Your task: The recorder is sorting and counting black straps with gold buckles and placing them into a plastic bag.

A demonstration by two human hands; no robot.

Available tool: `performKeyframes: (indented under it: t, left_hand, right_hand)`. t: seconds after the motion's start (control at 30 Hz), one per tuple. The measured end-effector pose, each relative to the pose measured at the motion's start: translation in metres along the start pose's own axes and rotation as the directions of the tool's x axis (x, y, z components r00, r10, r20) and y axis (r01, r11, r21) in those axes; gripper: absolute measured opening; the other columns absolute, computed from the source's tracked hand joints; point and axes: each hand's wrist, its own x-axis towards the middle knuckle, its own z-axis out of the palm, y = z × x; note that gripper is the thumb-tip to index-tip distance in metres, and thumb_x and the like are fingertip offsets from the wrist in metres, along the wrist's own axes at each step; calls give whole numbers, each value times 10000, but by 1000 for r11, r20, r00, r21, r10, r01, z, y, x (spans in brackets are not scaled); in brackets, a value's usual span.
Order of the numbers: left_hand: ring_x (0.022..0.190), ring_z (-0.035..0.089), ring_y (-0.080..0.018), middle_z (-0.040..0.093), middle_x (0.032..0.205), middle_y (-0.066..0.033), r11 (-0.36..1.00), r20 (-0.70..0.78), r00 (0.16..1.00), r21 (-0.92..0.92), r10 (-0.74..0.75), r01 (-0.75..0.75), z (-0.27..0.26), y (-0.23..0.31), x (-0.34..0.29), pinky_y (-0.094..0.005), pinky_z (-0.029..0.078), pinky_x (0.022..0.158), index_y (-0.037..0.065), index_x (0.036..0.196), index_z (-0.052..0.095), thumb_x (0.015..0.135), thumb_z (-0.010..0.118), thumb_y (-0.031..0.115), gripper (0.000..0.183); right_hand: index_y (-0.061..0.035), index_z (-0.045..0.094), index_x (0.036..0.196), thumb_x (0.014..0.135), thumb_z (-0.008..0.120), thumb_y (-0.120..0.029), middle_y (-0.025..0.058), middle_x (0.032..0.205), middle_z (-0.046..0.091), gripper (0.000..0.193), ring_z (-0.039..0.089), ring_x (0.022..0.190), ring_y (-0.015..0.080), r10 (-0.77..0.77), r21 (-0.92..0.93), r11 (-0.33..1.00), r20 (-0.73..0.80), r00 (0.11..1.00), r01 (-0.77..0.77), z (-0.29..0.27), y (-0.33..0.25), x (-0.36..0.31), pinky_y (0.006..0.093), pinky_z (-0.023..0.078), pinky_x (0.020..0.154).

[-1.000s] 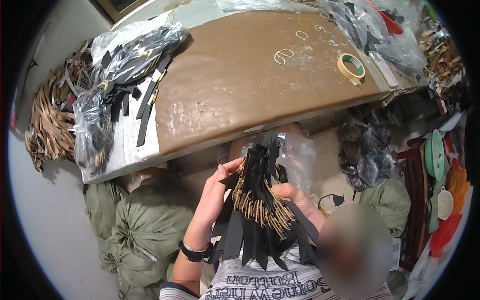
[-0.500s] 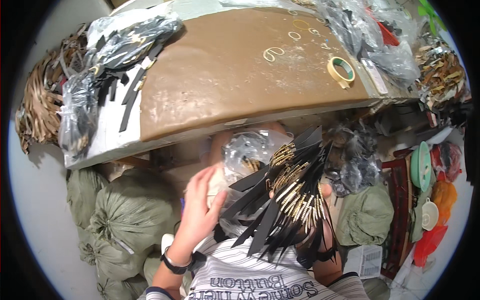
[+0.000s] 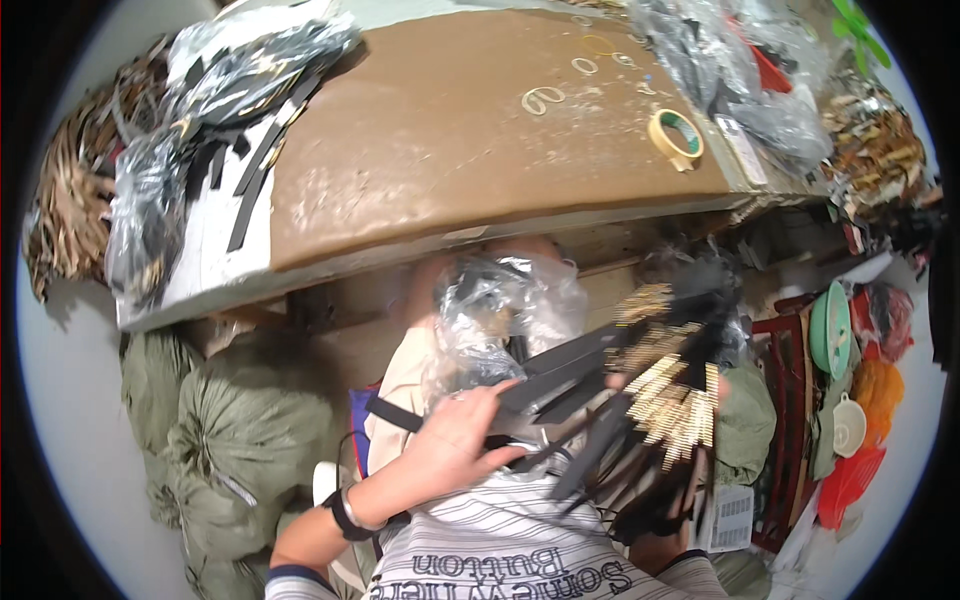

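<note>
My right hand (image 3: 736, 388) grips a thick bundle of black straps (image 3: 590, 455) with gold and silvery beaded ends (image 3: 665, 405). The bundle covers most of that hand and is smeared by motion. Left of it, my left hand (image 3: 455, 432) is closed over a black strap (image 3: 393, 413), whose end sticks out past the wrist side. Other straps stretch between the two hands. Behind them a clear plastic bag (image 3: 505, 310) lies over my lap, crumpled, with something dark inside.
Ahead stands a table with a brown cover (image 3: 480, 120), holding a tape roll (image 3: 676, 139), rubber bands (image 3: 542, 101) and bagged straps (image 3: 260, 75). Green sacks (image 3: 250, 430) crowd the left floor. At right are a green basin (image 3: 830, 328) and a red plastic scoop (image 3: 850, 488).
The strap bundle and my right hand have swung to the right. My left hand, open before, has moved right and closed over a strap. More of the clear bag shows.
</note>
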Motion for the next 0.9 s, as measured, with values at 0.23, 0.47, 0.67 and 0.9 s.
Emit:
performKeyframes:
  t: [0.23, 0.47, 0.67, 0.9]
  left_hand:
    - [930, 638, -398, 626, 1044, -229, 986, 320, 939, -63, -124, 152, 12, -29, -5, -453, 511, 822, 9, 1360, 457, 821, 732, 470, 760]
    - [887, 634, -405, 555, 1094, -218, 987, 269, 950, -3, -156, 163, -28, -28, -58, -470, 514, 801, 39, 1325, 507, 779, 746, 563, 793]
    - [751, 626, -237, 637, 924, -126, 915, 223, 909, -126, -351, 384, -62, -49, -102, -358, 502, 687, 42, 1353, 502, 829, 712, 561, 767]
    - [655, 471, -63, 511, 780, 6, 356, -84, 952, -934, -295, 28, -68, -49, -118, -210, 399, 520, 108, 1583, 18, 1041, 493, 258, 736]
  right_hand:
    - [43, 613, 1150, 927, 559, -234, 169, 1008, 707, 359, 701, 870, 238, 175, -84, 981, -24, 984, -177, 22, 9, -3, 345, 589, 785]
    - [50, 620, 1129, 933, 544, -237, 183, 1002, 709, 355, 705, 857, 249, 368, -225, 912, 82, 926, -342, 60, 23, 29, 347, 591, 784]
    - [56, 626, 1112, 938, 532, -239, 194, 997, 710, 355, 709, 846, 258, 453, -364, 845, 100, 886, -391, 79, 24, 37, 348, 592, 783]
    - [62, 633, 1091, 944, 517, -242, 208, 990, 712, 357, 714, 833, 269, 477, -451, 788, 19, 878, -419, 64, 23, 26, 350, 594, 782]
